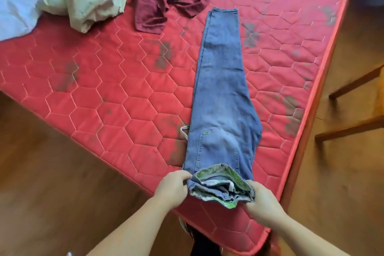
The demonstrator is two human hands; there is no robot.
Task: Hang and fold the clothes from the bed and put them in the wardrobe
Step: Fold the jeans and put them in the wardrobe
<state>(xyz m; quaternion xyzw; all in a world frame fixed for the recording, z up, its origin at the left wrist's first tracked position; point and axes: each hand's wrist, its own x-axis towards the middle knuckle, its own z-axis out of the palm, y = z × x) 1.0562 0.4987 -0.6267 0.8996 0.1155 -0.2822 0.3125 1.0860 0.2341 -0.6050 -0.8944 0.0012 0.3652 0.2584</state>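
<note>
pale blue garment (16, 2) cut off by left edge, wooden chair (357, 108) cropped at right

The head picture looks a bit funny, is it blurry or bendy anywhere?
In the head view the chair legs at the right edge are smeared with blur; the mattress edges bow outward from the wide lens; daylight is soft, with no harsh glare; the jeans and both hands, left hand and right hand, look fairly sharp.
</note>
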